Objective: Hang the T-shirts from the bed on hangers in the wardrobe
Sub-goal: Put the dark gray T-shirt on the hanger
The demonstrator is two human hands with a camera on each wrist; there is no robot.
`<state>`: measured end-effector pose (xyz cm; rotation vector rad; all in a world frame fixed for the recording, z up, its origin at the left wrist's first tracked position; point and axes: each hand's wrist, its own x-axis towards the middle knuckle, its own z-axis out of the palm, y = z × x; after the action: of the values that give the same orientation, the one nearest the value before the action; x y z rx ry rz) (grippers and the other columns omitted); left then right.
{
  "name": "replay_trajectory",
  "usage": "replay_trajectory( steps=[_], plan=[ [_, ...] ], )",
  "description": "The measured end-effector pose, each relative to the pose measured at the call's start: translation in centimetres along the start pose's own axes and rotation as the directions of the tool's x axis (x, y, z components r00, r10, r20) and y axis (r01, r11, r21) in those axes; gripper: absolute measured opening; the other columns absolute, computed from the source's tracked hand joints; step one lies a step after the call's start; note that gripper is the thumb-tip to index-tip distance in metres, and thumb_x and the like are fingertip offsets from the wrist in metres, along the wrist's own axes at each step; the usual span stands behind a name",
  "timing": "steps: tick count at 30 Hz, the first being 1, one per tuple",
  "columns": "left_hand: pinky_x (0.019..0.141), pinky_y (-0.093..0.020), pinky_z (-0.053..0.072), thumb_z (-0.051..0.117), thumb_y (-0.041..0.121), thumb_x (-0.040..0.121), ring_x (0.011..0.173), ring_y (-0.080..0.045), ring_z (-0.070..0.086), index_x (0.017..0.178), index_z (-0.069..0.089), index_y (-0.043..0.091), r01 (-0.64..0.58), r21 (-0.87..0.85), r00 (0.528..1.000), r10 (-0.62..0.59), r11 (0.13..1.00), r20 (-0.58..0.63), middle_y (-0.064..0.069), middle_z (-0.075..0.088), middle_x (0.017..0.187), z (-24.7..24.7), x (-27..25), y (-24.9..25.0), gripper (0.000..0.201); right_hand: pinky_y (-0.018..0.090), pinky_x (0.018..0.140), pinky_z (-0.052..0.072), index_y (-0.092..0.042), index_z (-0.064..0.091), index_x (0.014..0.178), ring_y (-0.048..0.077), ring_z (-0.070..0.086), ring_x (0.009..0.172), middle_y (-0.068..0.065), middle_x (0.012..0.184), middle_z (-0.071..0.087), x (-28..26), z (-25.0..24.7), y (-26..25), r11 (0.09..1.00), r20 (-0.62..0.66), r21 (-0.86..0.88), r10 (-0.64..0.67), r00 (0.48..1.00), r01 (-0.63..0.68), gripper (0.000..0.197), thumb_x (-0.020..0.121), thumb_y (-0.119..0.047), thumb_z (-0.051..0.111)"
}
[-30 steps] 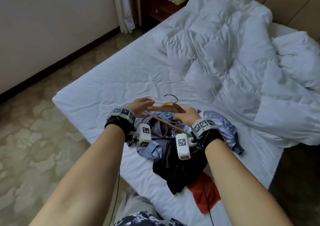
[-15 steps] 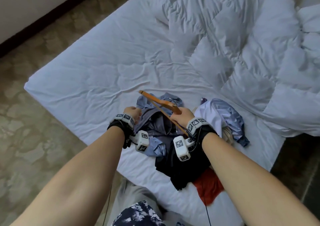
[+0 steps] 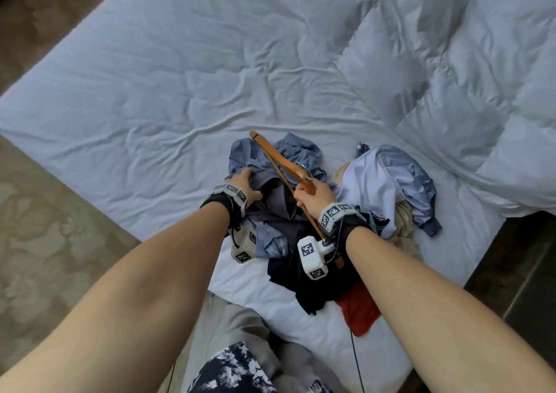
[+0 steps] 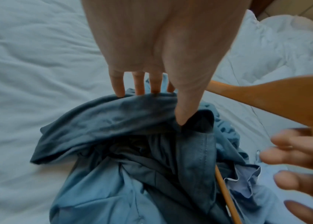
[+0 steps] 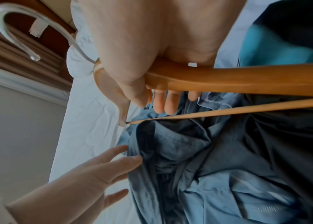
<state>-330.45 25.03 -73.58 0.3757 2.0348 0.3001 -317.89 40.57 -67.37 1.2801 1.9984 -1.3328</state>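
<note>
Step in hand, by my reading: getting the hanger into the first shirt, on the bed, before any trip to the wardrobe. No wardrobe shows in these views.

Left to right:

- Your left hand (image 3: 242, 185) is on the blue-grey T-shirt (image 3: 281, 209), at the pile's left edge. In the left wrist view the fingers (image 4: 119, 86) lie behind a folded edge of the cloth and the thumb presses its front, so you are pinching that fold. It looks like the hem or neck opening; I cannot tell which.
- Between your hands the shirt lies crumpled on the white sheet (image 3: 168, 98), its dark inside showing.
- Your right hand (image 3: 314, 195) is clenched on the wooden hanger (image 3: 282, 164) near its middle, fingers wrapped around the shoulder piece. The far tip points away over the shirt; the metal hook (image 5: 15, 28) sticks out above your hand.
- Right of your right hand: a pale lilac garment (image 3: 388, 182). Nearer you, under that wrist: a black garment (image 3: 316, 284) and a red one (image 3: 359, 311), all waiting.

Next move, likely: lift the pinched edge to open the shirt, then feed the hanger's tip inside. Watch that you have a single layer of fabric.
</note>
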Motion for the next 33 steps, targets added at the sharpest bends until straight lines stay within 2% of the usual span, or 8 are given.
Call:
replay_trajectory(
  steps=[2, 4, 7, 18, 23, 27, 29, 33],
  plan=[
    [0.093, -0.041, 0.049, 0.068, 0.033, 0.087, 0.116, -0.035, 0.057, 0.137, 0.048, 0.018, 0.013, 0.052, 1.000, -0.014, 0.999, 0.025, -0.013, 0.057, 0.135, 0.0, 0.4, 0.1, 0.055, 0.023, 0.062, 0.047, -0.024, 0.059, 0.081, 0.011, 0.062, 0.061, -0.002, 0.070, 0.064, 0.4, 0.2, 0.2, 1.000, 0.015, 0.004, 0.019, 1.000, -0.019, 0.017, 0.088, -0.011, 0.065],
    [0.079, -0.035, 0.049, 0.063, 0.032, 0.090, 0.097, -0.033, 0.061, 0.109, 0.063, 0.015, -0.010, 0.112, 1.000, 0.007, 0.994, 0.028, -0.013, 0.067, 0.114, 0.0, 0.6, -0.1, 0.025, 0.023, 0.063, 0.047, -0.025, 0.059, 0.080, 0.012, 0.064, 0.062, -0.003, 0.070, 0.065, 0.6, 0.3, 0.1, 1.000, 0.044, -0.022, 0.018, 0.999, -0.017, 0.017, 0.087, -0.011, 0.066],
    [0.073, -0.032, 0.042, 0.056, 0.028, 0.093, 0.094, -0.033, 0.059, 0.087, 0.060, 0.015, -0.039, 0.092, 0.999, 0.041, 0.995, -0.021, -0.010, 0.064, 0.095, 0.1, 0.8, -0.2, 0.015, 0.026, 0.068, 0.050, -0.025, 0.060, 0.078, 0.015, 0.064, 0.063, -0.003, 0.070, 0.064, 0.8, 0.4, 0.0, 0.999, 0.072, -0.030, 0.014, 0.997, -0.012, 0.016, 0.084, -0.013, 0.068],
    [0.070, -0.027, 0.027, 0.048, 0.016, 0.101, 0.090, -0.020, 0.045, 0.100, 0.052, 0.006, -0.119, -0.250, 0.988, 0.090, 0.961, -0.127, -0.008, 0.050, 0.088, -3.4, -1.0, 3.3, 0.011, 0.038, 0.083, 0.054, -0.023, 0.057, 0.074, 0.024, 0.072, 0.083, -0.002, 0.071, 0.070, 0.3, -0.1, -1.0, 0.997, 0.138, -0.068, -0.015, 0.990, 0.025, 0.017, 0.079, -0.023, 0.073],
    [0.049, -0.018, 0.040, 0.050, 0.016, 0.100, 0.061, -0.014, 0.045, 0.094, 0.052, 0.010, -0.177, -0.461, 0.983, 0.138, 0.870, -0.118, -0.002, 0.045, 0.069, -5.5, -3.5, 6.5, 0.009, 0.025, 0.067, 0.050, -0.016, 0.057, 0.081, 0.011, 0.063, 0.061, 0.002, 0.075, 0.068, -1.3, -1.6, -2.3, 0.998, 0.119, 0.051, -0.044, 0.992, 0.038, 0.018, 0.083, -0.020, 0.075],
    [0.067, -0.040, 0.052, 0.050, 0.017, 0.100, 0.070, -0.024, 0.052, 0.087, 0.051, 0.015, -0.147, -0.619, 0.989, 0.131, 0.771, -0.071, -0.009, 0.050, 0.079, -7.2, -6.6, 9.3, 0.013, 0.037, 0.079, 0.054, -0.019, 0.061, 0.077, 0.026, 0.065, 0.074, 0.004, 0.077, 0.067, -3.2, -3.4, -3.6, 0.990, 0.047, 0.120, -0.086, 0.995, 0.080, 0.019, 0.076, -0.030, 0.077],
    [0.064, -0.037, 0.050, 0.049, 0.013, 0.100, 0.067, -0.024, 0.049, 0.084, 0.047, 0.013, -0.183, -0.657, 0.982, 0.163, 0.732, -0.092, -0.009, 0.048, 0.078, -8.0, -8.5, 11.1, 0.016, 0.041, 0.083, 0.057, -0.018, 0.064, 0.080, 0.029, 0.067, 0.078, 0.004, 0.075, 0.066, -4.4, -4.7, -3.9, 0.971, 0.023, 0.218, -0.104, 0.994, 0.096, 0.016, 0.076, -0.026, 0.077],
    [0.077, -0.052, 0.055, 0.047, 0.012, 0.101, 0.078, -0.026, 0.055, 0.102, 0.050, 0.008, -0.239, -0.710, 0.969, 0.207, 0.663, -0.133, -0.015, 0.052, 0.093, -8.9, -13.0, 14.5, 0.005, 0.029, 0.066, 0.060, -0.007, 0.067, 0.090, 0.028, 0.068, 0.074, 0.012, 0.081, 0.068, -8.0, -8.1, -4.7, 0.915, 0.012, 0.384, -0.143, 0.990, 0.127, 0.014, 0.082, -0.018, 0.073]
  ],
)
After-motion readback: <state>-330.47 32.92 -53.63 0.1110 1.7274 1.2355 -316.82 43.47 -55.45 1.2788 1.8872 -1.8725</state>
